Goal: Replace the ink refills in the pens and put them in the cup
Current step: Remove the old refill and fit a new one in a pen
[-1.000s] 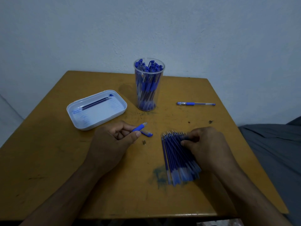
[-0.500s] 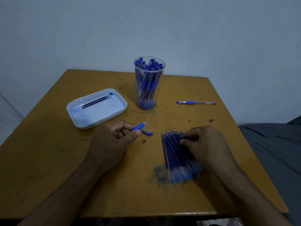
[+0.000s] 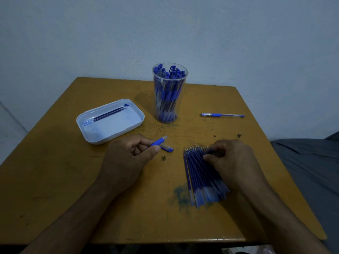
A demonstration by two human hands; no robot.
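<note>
My left hand [image 3: 126, 158] holds a pen barrel [image 3: 159, 141] with a blue grip, its open end pointing up and right. A blue pen cap [image 3: 167, 148] lies on the table just beyond my thumb, and a small metal tip [image 3: 164, 158] sits below it. My right hand [image 3: 233, 162] rests on a pile of blue ink refills [image 3: 200, 178], fingertips pinching at the pile's upper end. A clear cup [image 3: 169, 94] full of blue pens stands at the back centre. One whole pen [image 3: 222, 115] lies to the cup's right.
A white tray [image 3: 110, 121] at the left holds two used refills [image 3: 108, 114]. The yellow table [image 3: 55, 171] has a blue ink stain [image 3: 181, 196] near the refill pile. A grey cloth [image 3: 311, 171] lies off the table's right edge.
Almost nothing moved. My right fingers shifted slightly at the top of the refill pile; my left hand keeps the barrel in place.
</note>
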